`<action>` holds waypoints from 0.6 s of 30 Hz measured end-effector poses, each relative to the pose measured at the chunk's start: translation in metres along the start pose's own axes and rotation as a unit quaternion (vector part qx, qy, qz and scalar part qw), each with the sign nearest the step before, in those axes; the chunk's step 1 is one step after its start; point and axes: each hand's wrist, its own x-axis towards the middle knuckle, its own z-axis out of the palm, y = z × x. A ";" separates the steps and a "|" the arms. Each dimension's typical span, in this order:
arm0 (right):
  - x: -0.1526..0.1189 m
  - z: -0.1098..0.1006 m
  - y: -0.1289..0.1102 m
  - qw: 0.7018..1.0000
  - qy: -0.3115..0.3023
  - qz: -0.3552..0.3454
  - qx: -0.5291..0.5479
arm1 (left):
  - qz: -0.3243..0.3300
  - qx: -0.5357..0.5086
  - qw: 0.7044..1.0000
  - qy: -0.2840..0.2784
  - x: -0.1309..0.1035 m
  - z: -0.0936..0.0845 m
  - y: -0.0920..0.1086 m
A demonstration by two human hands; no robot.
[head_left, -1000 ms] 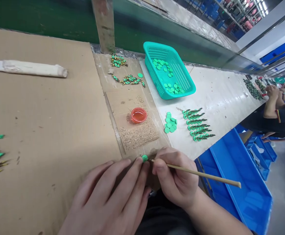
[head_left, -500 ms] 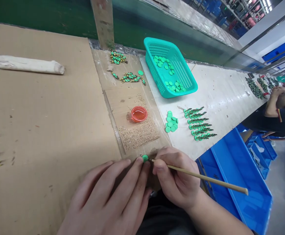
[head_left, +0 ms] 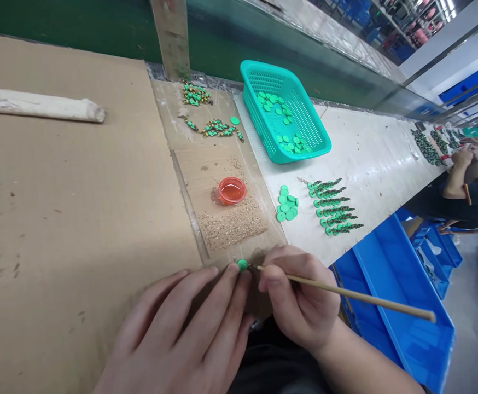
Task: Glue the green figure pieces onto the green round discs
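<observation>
My left hand (head_left: 190, 328) lies low over the cardboard with its fingers close together. Its fingertips press on the edge of a small round green disc (head_left: 243, 265) that has dark specks on it. In a pinch grip, my right hand (head_left: 300, 295) holds a thin wooden stick (head_left: 362, 296). The stick's narrow tip sits just right of the disc, at a small dark bit; whether they touch I cannot tell. A small red cup (head_left: 233, 191) of clear liquid stands beyond my fingers, with tiny brown grains (head_left: 231, 227) scattered on the board before it.
A teal basket (head_left: 286, 156) holds several green discs. Loose green discs (head_left: 287, 205) lie nearer me, beside rows of green discs with dark twisted pieces (head_left: 333, 210). Small green-and-yellow pieces (head_left: 218, 129) lie behind the cup. A whitish roll (head_left: 42, 104) is at left, blue bins (head_left: 398, 295) at right.
My right hand has shifted slightly right, and the stick's rear end has swung out to the right. My left hand stays on the disc.
</observation>
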 end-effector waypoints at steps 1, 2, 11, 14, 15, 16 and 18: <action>0.001 0.000 -0.001 1.000 0.018 0.006 0.015 | 0.000 0.001 1.000 0.004 0.000 0.000 0.000; 0.003 -0.001 -0.002 0.999 0.038 0.012 0.028 | 0.001 0.002 1.000 0.007 0.000 -0.001 0.000; 0.072 -0.002 0.004 0.995 0.054 -0.012 -0.088 | -0.022 0.019 0.998 0.050 -0.001 0.009 0.001; 0.089 0.004 0.013 0.991 0.038 -0.053 -0.116 | -0.024 0.029 0.997 0.068 -0.002 0.014 0.000; 0.091 0.006 0.016 0.990 0.033 -0.058 -0.123 | -0.025 0.031 0.997 0.073 -0.003 0.015 -0.001; 0.092 0.008 0.017 0.990 0.028 -0.059 -0.128 | -0.026 0.033 0.996 0.076 -0.003 0.016 -0.001; 0.092 0.010 0.020 0.989 0.018 -0.058 -0.136 | -0.026 0.035 0.996 0.082 -0.004 0.017 0.000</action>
